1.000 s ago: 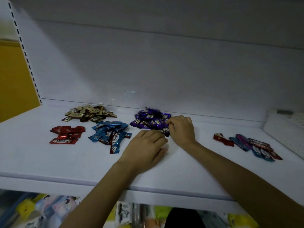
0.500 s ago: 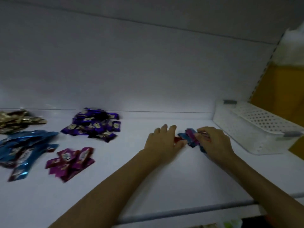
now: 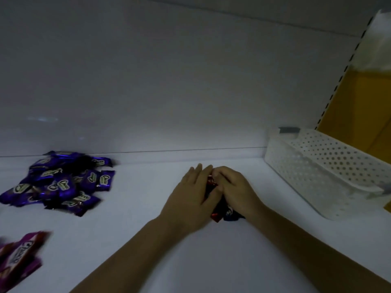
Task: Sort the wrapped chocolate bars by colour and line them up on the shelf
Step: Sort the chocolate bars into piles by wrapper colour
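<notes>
Shelf (image 3: 148,240): smooth matte white board, dimly lit, meeting a plain white back panel (image 3: 169,81) along a thin seam. Mid-shelf, both hands closed in on a small bundle of bars (image 3: 217,216). Its glossy foil wrappers were crinkled; a red end showed far between the fingertips, and a red and a dark blue end stuck out near the wrists. The rest of the bundle was hidden under the palms. Left hand (image 3: 190,197) lay against the bundle's left side, fingers nearly straight and together, its grip apart and only pressing. Right hand (image 3: 237,191) arched over the bundle from the right, fingers curled down, its grip clamped on the wrappers. The fingertips of both hands met at the far end. Well to the left lay the purple pile (image 3: 61,182), a loose heap of shiny pillow-shaped packets with pinched, serrated ends and pale oval logos, reaching toward the back panel. At the near left corner lay the magenta pile (image 3: 19,254), blurred and cut off by the frame edge. Far right on the shelf stood a white plastic basket (image 3: 317,176), rectangular, its walls perforated with round holes, with a grey clip on its far rim. Behind it rose a slotted metal upright (image 3: 341,79), and beyond that a yellow wall (image 3: 364,106).
</notes>
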